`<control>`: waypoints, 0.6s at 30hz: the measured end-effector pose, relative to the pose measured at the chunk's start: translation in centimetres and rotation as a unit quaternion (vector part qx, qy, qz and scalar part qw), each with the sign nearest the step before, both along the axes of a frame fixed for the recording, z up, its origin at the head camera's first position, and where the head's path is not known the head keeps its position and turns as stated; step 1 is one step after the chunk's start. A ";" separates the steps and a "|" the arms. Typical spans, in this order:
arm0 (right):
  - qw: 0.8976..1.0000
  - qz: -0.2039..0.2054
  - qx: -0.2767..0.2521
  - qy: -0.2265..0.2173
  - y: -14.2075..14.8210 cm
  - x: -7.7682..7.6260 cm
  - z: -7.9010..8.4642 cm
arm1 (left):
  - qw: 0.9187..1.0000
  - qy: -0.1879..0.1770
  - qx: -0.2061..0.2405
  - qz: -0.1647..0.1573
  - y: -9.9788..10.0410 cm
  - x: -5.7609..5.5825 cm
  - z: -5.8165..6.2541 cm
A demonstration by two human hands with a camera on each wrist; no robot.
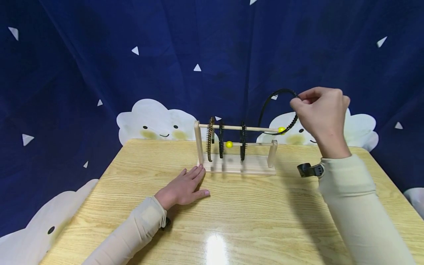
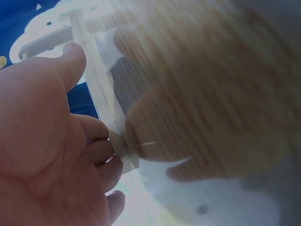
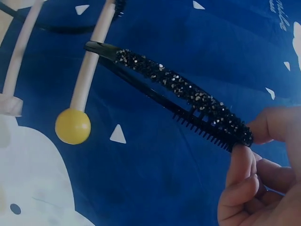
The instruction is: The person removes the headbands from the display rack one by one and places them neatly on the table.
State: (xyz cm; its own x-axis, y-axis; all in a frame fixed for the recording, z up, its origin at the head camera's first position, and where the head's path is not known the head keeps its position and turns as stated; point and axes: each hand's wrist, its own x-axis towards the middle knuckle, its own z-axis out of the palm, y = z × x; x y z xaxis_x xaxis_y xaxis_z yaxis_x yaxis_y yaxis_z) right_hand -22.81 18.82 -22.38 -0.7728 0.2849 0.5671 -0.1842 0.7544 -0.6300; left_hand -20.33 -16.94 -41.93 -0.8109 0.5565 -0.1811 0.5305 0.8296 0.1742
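A black headband (image 3: 181,87) with glittering stones and comb teeth is pinched between the thumb and fingers of my right hand (image 1: 326,112). Its far ends overlap the upper rod (image 1: 258,129) of a wooden rack, just inboard of the yellow ball (image 3: 73,126) on the rod's tip. Along that rod hang a brown toothed headband (image 1: 209,141) and two black ones, one beside the brown and another black headband (image 1: 243,141) farther right. Flat on the table, my left hand (image 1: 186,187) has its fingers straight, fingertips at the left end of the rack's base (image 1: 238,169).
A lower rod with its own yellow ball (image 1: 229,144) points left from a short post (image 1: 272,154) on the rack's right. The rack stands near the back of the wood-grain table (image 1: 245,217). Behind hangs a dark blue curtain (image 1: 165,48) with white triangles and clouds.
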 end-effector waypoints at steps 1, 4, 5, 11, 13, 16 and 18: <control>1.000 -0.002 -0.006 0.000 0.1 0.0 0.1 | 1.000 0.000 0.001 0.000 0.0 0.0 0.0; 1.000 -0.012 -0.026 -0.010 0.4 0.2 0.5 | 1.000 0.001 0.003 0.001 -0.1 0.0 -0.1; 0.999 -0.014 -0.032 -0.013 0.5 0.3 0.6 | 1.000 0.003 0.004 0.001 -0.1 0.0 -0.1; 0.999 -0.011 -0.044 -0.012 1.3 0.8 0.8 | 1.000 0.008 0.000 0.003 0.0 -0.1 -0.2; 0.999 -0.010 -0.039 -0.010 1.5 1.2 0.7 | 1.000 0.007 0.001 0.002 0.0 -0.1 -0.3; 1.000 -0.004 -0.028 -0.007 1.9 1.6 0.6 | 1.000 0.007 0.000 0.000 0.1 -0.1 -0.3; 1.000 0.000 -0.017 -0.004 2.0 2.0 0.6 | 1.000 0.007 -0.001 0.001 0.1 -0.1 -0.4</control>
